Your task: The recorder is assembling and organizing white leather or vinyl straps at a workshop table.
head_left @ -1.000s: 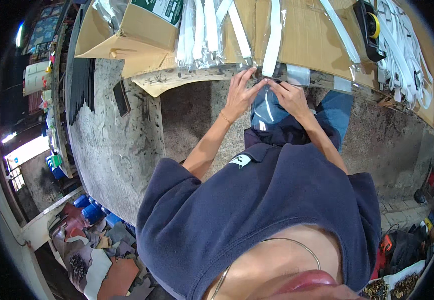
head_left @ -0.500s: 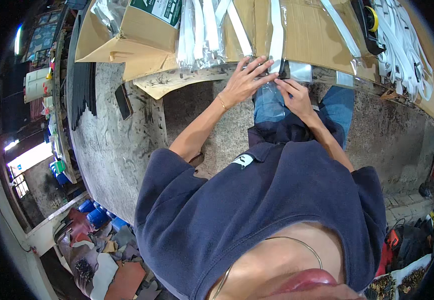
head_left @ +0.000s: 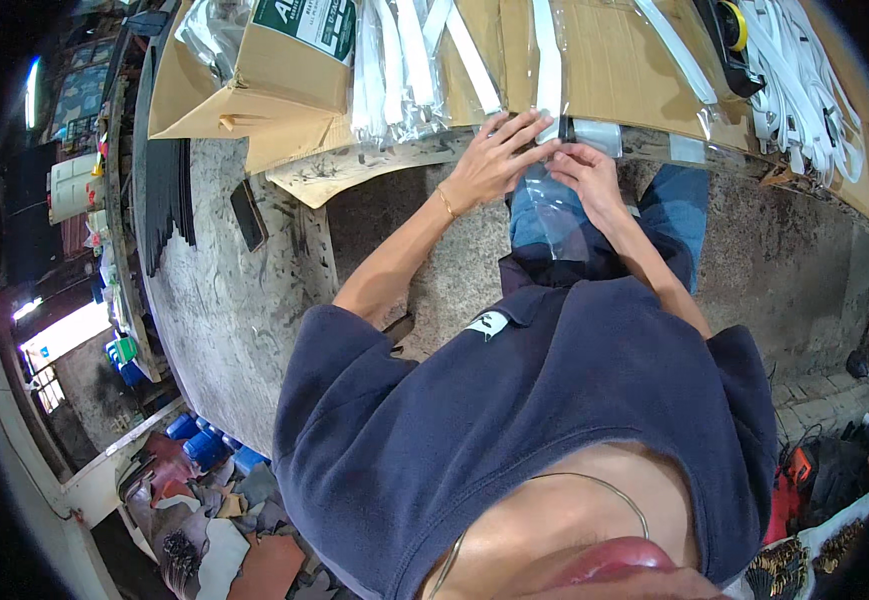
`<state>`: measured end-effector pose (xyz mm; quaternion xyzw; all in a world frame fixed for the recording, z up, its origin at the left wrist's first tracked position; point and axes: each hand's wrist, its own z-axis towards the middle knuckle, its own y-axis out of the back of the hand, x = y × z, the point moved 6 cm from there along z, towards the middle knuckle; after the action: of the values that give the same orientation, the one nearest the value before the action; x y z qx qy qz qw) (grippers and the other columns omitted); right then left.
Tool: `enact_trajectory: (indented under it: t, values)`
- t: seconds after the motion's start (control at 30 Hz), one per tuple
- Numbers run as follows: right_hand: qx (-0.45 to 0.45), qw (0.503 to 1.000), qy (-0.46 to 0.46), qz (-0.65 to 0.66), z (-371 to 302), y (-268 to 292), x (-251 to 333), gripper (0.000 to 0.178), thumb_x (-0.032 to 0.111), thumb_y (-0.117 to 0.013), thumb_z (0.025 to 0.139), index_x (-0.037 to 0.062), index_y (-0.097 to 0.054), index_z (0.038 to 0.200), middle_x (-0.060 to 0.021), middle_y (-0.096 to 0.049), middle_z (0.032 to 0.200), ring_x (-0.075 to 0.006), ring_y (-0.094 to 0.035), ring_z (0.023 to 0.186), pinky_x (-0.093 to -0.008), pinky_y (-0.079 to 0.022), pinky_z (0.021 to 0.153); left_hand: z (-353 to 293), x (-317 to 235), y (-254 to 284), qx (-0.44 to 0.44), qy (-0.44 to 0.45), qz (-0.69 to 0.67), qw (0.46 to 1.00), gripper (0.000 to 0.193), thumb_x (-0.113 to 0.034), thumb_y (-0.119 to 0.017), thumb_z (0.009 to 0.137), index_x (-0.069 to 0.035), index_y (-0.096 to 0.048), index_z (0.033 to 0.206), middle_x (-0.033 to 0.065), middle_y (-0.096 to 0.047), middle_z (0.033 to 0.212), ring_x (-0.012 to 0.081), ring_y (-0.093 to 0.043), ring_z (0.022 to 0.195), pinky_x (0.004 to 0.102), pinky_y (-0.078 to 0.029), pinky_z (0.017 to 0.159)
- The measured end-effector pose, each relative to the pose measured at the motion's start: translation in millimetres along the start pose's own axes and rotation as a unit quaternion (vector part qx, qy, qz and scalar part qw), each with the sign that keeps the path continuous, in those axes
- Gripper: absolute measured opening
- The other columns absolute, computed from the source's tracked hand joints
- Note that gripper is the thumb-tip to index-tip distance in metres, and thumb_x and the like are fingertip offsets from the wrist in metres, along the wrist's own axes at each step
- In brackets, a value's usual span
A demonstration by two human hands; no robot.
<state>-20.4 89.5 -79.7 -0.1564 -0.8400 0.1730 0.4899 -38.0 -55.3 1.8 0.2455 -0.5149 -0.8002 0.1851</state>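
A long white strap (head_left: 548, 60) lies in a clear plastic sleeve (head_left: 561, 215), whose loose end hangs over the cardboard's near edge, above my legs. A small black piece (head_left: 565, 128) shows at the strap's near end. My left hand (head_left: 499, 160) rests across that end with its fingers stretched out and slightly apart. Just to its right, my right hand (head_left: 588, 180) pinches the sleeve between thumb and fingers at the strap's end. The exact grip of the fingertips is partly hidden.
Sleeved white straps (head_left: 409, 70) lie left of my hands, and another strap (head_left: 676, 50) lies to the right. Beyond it are a black tape dispenser (head_left: 729, 45) and a pile of loose white straps (head_left: 804, 90). An open cardboard box (head_left: 289, 85) and a phone (head_left: 248, 215) are at left.
My right hand has drawn slightly nearer the strap's end, its fingers now closer together. More of the sleeve's loose end shows hanging down. My left hand has hardly moved.
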Motion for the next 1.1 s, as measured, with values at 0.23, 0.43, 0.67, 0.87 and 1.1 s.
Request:
enact_trajectory:
  t: [0.23, 0.43, 0.67, 0.87, 1.1]
  values:
    - [-0.016, 1.000, -0.024, 0.007, 1, 2, -9, 0.022, 0.015, -0.062, 0.093, -0.0033, -0.061, 0.105, -0.0112, -0.068, 0.092, -0.0180, -0.068, 0.083, -0.0306, -0.055, 0.077, 3, 14, -14, 0.085, -0.019, -0.007, 0.996, 0.065, -0.007, -0.063, 0.082, -0.017, -0.041, 0.142, 0.0025, -0.036, 0.150, 0.0210, -0.034, 0.139, 0.0434, -0.029, 0.114]
    - [0.002, 0.999, -0.043, 0.021, 3, 8, -17, 0.028, 0.021, -0.060, 0.095, -0.0028, -0.059, 0.110, -0.0109, -0.067, 0.090, -0.0192, -0.068, 0.080, -0.0297, -0.055, 0.072, 0, 14, -15, 0.074, -0.029, -0.010, 0.997, 0.066, -0.013, -0.068, 0.079, -0.015, -0.043, 0.140, 0.0035, -0.037, 0.150, 0.0215, -0.035, 0.139, 0.0436, -0.028, 0.114]
    - [0.007, 0.991, -0.007, -0.130, 1, -3, -11, 0.028, 0.016, -0.061, 0.093, -0.0047, -0.058, 0.112, -0.0106, -0.067, 0.092, -0.0176, -0.067, 0.082, -0.0286, -0.055, 0.069, -5, 10, -16, 0.080, -0.032, 0.008, 0.996, 0.071, -0.029, -0.070, 0.077, -0.015, -0.042, 0.141, 0.0054, -0.034, 0.151, 0.0226, -0.030, 0.141, 0.0460, -0.023, 0.115]
    - [0.029, 0.994, -0.017, -0.104, 1, -3, -19, 0.032, 0.007, -0.064, 0.090, -0.0086, -0.056, 0.116, -0.0137, -0.067, 0.101, -0.0181, -0.067, 0.086, -0.0266, -0.055, 0.071, 0, 7, -15, 0.139, -0.010, 0.025, 0.990, 0.077, -0.021, -0.066, 0.078, -0.010, -0.031, 0.146, 0.0068, -0.028, 0.154, 0.0223, -0.027, 0.142, 0.0447, -0.022, 0.116]
    - [0.027, 0.997, -0.034, -0.060, 2, -6, -26, 0.031, 0.006, -0.058, 0.094, -0.0128, -0.053, 0.118, -0.0154, -0.066, 0.101, -0.0193, -0.067, 0.090, -0.0273, -0.055, 0.075, 4, 3, -8, 0.151, -0.002, 0.061, 0.987, 0.065, -0.011, -0.055, 0.081, -0.005, -0.036, 0.143, 0.0089, -0.030, 0.153, 0.0221, -0.028, 0.142, 0.0433, -0.023, 0.116]
